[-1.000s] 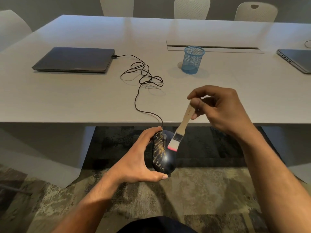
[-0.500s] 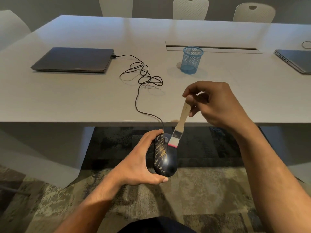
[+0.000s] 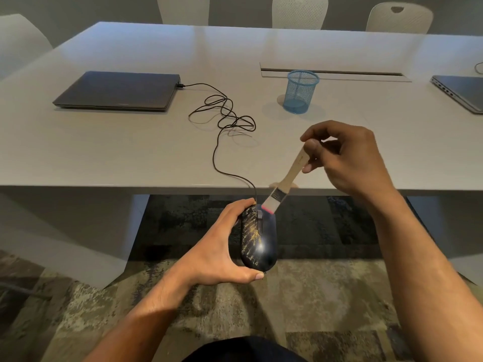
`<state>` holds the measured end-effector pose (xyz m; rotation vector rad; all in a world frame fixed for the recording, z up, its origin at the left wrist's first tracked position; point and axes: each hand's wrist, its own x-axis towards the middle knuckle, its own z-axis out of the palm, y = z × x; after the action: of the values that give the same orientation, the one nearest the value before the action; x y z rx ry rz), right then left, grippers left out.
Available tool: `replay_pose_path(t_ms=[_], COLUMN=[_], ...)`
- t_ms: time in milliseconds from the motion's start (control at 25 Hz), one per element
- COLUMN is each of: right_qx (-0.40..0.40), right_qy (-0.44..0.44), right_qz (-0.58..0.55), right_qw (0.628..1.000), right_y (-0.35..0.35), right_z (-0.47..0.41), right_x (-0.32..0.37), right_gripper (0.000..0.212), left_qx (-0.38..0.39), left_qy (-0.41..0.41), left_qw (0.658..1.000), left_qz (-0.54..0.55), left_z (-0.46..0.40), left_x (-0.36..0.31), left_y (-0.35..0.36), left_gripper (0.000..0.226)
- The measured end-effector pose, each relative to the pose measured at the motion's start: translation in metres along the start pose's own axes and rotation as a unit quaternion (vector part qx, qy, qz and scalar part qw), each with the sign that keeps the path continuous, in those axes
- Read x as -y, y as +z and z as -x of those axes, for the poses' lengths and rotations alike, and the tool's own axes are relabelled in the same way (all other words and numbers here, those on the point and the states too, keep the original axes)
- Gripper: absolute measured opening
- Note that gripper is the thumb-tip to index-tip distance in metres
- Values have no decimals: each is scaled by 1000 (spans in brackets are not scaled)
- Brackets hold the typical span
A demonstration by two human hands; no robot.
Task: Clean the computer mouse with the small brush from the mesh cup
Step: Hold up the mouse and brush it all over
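My left hand (image 3: 218,253) holds a dark computer mouse (image 3: 258,237) with gold flecks below the table's front edge, tilted on its side. My right hand (image 3: 342,159) pinches the wooden handle of a small brush (image 3: 286,182). Its pink-tipped bristles touch the front end of the mouse, near the scroll wheel. The blue mesh cup (image 3: 300,92) stands upright on the table, farther back, with nothing showing in it. The mouse cable (image 3: 224,118) runs in loose loops over the table to a closed laptop.
A closed dark laptop (image 3: 117,91) lies at the left of the grey table (image 3: 130,152). A second laptop (image 3: 462,92) sits at the right edge. A cable slot (image 3: 334,74) runs behind the cup. Several pale chairs stand around the table. Patterned carpet lies below.
The brush has moved up along the mouse from its middle toward the front end. My right hand rose slightly with it. My left hand keeps its grip on the mouse.
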<state>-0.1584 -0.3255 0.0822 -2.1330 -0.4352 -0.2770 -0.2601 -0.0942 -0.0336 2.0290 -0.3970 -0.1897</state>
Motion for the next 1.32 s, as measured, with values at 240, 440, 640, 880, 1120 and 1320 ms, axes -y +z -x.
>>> replay_pose_path(t_ms=[240, 440, 640, 880, 1120, 1320], right_qx=[163, -39, -12, -85, -136, -69], right_qy=[3, -48, -26, -39, -158, -299], right_qz=[-49, 42, -51, 37, 82, 136], right_qw=[985, 997, 998, 995, 975, 942], right_y=[-6, 1, -7, 11, 11, 7], right_z=[19, 19, 24, 15, 28, 64], right_x=[8, 0, -6, -22, -24, -25], right_gripper=[16, 16, 13, 17, 25, 19], left_qx=[-12, -12, -11, 7, -3, -34], left_qy=[1, 2, 5, 7, 8, 2], left_qw=[1000, 1000, 1000, 1000, 1000, 999], left_qz=[2, -3, 6, -9, -12, 0], left_z=[-3, -3, -1, 1, 2, 0], left_x=[0, 0, -2, -3, 0, 2], left_y=[-1, -1, 0, 2, 2, 0], left_gripper=[116, 117, 117, 118, 117, 116])
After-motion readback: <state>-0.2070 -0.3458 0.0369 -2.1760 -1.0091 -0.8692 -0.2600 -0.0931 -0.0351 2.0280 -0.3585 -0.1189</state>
